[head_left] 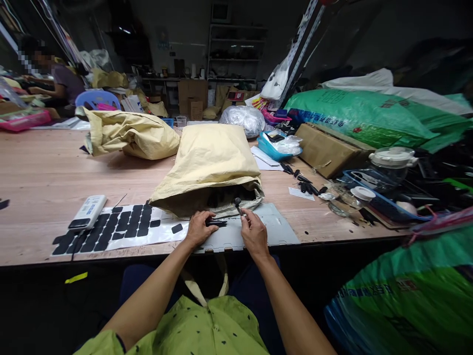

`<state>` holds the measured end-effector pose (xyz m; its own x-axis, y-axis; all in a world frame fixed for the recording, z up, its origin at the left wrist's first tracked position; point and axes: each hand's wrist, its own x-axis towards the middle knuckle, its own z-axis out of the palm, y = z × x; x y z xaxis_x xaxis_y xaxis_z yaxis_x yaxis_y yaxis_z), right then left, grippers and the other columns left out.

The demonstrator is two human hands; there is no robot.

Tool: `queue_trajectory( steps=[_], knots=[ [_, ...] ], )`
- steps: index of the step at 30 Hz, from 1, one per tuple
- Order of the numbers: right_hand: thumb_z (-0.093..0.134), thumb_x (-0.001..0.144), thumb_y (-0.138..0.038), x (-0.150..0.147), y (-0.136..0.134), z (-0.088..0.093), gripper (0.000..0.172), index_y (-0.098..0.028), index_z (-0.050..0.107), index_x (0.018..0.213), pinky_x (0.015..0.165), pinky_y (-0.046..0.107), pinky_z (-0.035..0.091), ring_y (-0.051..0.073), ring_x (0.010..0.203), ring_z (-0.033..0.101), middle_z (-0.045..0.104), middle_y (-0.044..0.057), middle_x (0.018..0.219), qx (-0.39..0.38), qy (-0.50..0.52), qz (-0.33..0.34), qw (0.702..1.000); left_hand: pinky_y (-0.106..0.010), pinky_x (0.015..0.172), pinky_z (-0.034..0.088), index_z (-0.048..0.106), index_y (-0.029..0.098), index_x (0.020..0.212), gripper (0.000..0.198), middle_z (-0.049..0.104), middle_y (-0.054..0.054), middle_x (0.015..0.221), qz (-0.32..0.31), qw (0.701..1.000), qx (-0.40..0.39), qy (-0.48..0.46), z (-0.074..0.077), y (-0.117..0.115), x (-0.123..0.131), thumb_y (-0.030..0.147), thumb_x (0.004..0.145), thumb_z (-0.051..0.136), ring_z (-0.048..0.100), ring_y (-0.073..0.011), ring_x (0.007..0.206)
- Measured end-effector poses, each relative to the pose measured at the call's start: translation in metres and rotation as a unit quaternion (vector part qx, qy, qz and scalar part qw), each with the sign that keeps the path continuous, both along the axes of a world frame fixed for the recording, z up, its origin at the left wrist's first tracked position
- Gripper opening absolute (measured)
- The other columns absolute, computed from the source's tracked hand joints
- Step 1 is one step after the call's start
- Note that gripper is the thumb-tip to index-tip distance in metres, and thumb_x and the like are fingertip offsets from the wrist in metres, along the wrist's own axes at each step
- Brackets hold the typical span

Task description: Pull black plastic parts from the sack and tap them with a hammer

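- The tabletop [37, 192] ends just before the forearms; its wood surface stretches away to the left.
- A grey board [273, 227] lies at that front edge, under both hands.
- The right hand [254, 230] grips a dark round-headed piece [237, 203], tilted up above the board.
- The left hand [200, 229] bends its fingers beside black strips [219, 224] on the board; whether it grips one, I cannot tell.
- A yellowish sack [218, 153] lies just beyond, mouth toward the hands, dark contents inside.
- The teal basket [271, 149] holds clear plastic and something black.
- Left: a sheet of black patches [135, 222] partly under a white device [88, 212].
- Right: a cardboard box [325, 148] and loose black parts [305, 187] take up table space.
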<state>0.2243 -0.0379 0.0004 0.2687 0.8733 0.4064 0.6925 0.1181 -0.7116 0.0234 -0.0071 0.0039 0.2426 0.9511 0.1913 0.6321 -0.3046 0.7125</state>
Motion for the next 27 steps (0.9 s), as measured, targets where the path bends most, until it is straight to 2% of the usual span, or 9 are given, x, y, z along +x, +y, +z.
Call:
queue_trajectory(
  steps=[4, 7, 13, 22, 24, 27],
  knots=[
    [0.046, 0.090, -0.029, -0.015, -0.018, 0.000, 0.035, -0.018, 0.068, 0.115, 0.090, 0.037, 0.051, 0.022, 0.102, 0.065, 0.071, 0.010, 0.112, -0.015, 0.050, 0.061, 0.997, -0.033, 0.081, 0.045, 0.071, 0.019, 0.092, 0.027, 0.067, -0.002, 0.088, -0.008, 1.000, 0.011, -0.005, -0.001, -0.001, 0.000, 0.017, 0.067, 0.080, 0.057, -0.0196, 0.086],
    [0.046, 0.090, -0.028, -0.024, -0.026, -0.003, 0.035, -0.017, 0.069, 0.114, 0.093, 0.038, 0.052, 0.022, 0.103, 0.065, 0.071, 0.011, 0.111, -0.024, 0.055, 0.089, 0.994, -0.030, 0.077, 0.046, 0.070, 0.018, 0.086, 0.021, 0.063, -0.002, 0.087, -0.007, 0.999, 0.012, -0.037, -0.004, -0.001, 0.000, 0.014, 0.067, 0.077, 0.058, -0.0176, 0.083],
    [0.047, 0.090, -0.024, -0.033, -0.032, -0.004, 0.033, -0.018, 0.069, 0.113, 0.094, 0.038, 0.052, 0.021, 0.104, 0.066, 0.071, 0.011, 0.110, -0.016, 0.044, 0.097, 0.994, -0.029, 0.076, 0.047, 0.071, 0.019, 0.083, 0.018, 0.060, -0.001, 0.084, -0.005, 0.999, 0.009, -0.042, -0.004, -0.001, 0.000, 0.013, 0.066, 0.074, 0.058, -0.0164, 0.080],
    [0.044, 0.096, -0.024, -0.041, -0.046, 0.014, 0.033, -0.021, 0.067, 0.120, 0.093, 0.033, 0.053, 0.019, 0.103, 0.065, 0.070, 0.009, 0.107, 0.045, -0.008, 0.123, 0.991, -0.031, 0.081, 0.046, 0.075, 0.020, 0.084, 0.014, 0.063, -0.001, 0.082, -0.010, 0.999, -0.019, -0.025, -0.004, 0.001, -0.001, 0.018, 0.071, 0.076, 0.059, -0.0184, 0.085],
    [0.044, 0.097, -0.024, -0.041, -0.048, 0.013, 0.033, -0.020, 0.066, 0.121, 0.094, 0.033, 0.052, 0.019, 0.103, 0.065, 0.069, 0.009, 0.107, 0.055, -0.014, 0.125, 0.991, -0.031, 0.082, 0.046, 0.076, 0.020, 0.085, 0.014, 0.063, -0.001, 0.083, -0.008, 0.999, -0.026, -0.028, -0.003, 0.001, -0.001, 0.018, 0.071, 0.076, 0.059, -0.0187, 0.086],
    [0.044, 0.096, -0.022, -0.039, -0.048, 0.006, 0.033, -0.019, 0.066, 0.120, 0.092, 0.032, 0.052, 0.018, 0.100, 0.065, 0.069, 0.009, 0.104, 0.026, -0.028, 0.132, 0.991, -0.032, 0.083, 0.046, 0.076, 0.021, 0.085, 0.014, 0.065, -0.001, 0.085, -0.001, 0.999, -0.032, -0.026, -0.003, 0.001, 0.000, 0.018, 0.071, 0.076, 0.060, -0.0187, 0.087]
  ],
)
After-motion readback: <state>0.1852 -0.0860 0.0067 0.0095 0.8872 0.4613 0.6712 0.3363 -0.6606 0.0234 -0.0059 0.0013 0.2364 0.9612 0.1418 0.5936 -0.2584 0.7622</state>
